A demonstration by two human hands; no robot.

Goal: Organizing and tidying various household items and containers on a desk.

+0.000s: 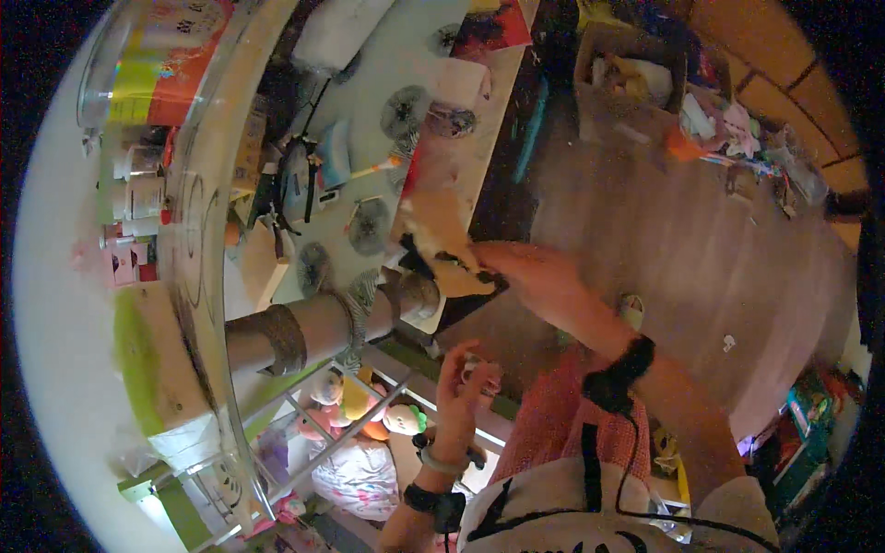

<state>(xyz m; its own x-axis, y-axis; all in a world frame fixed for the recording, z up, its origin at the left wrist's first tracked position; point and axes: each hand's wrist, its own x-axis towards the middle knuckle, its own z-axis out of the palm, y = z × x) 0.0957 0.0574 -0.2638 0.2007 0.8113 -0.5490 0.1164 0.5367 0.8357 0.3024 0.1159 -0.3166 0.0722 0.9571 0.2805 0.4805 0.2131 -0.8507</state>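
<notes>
My right hand [505, 263] reaches across to a tan piece with black patches [442, 235] and closes on its near edge. The piece is blurred, and I cannot tell its kind. It lies at the table's edge, just beyond the end of a long grey-brown tube [318, 324] with darker bands round it. Lower down, my left hand [461, 382] is raised in front of my body with curled fingers. Between them is a small pale, shiny thing [480, 374], too unclear to name. Dark straps circle both wrists.
A pale table [369, 97] bears dark round patterns, a blue packet [334, 152] and an orange-tipped stick [376, 167]. Below it, a white rail frame [309, 419] encloses plush toys [406, 419]. Open boxes [631, 78] with clutter stand on the wooden floor [664, 240] at the far right.
</notes>
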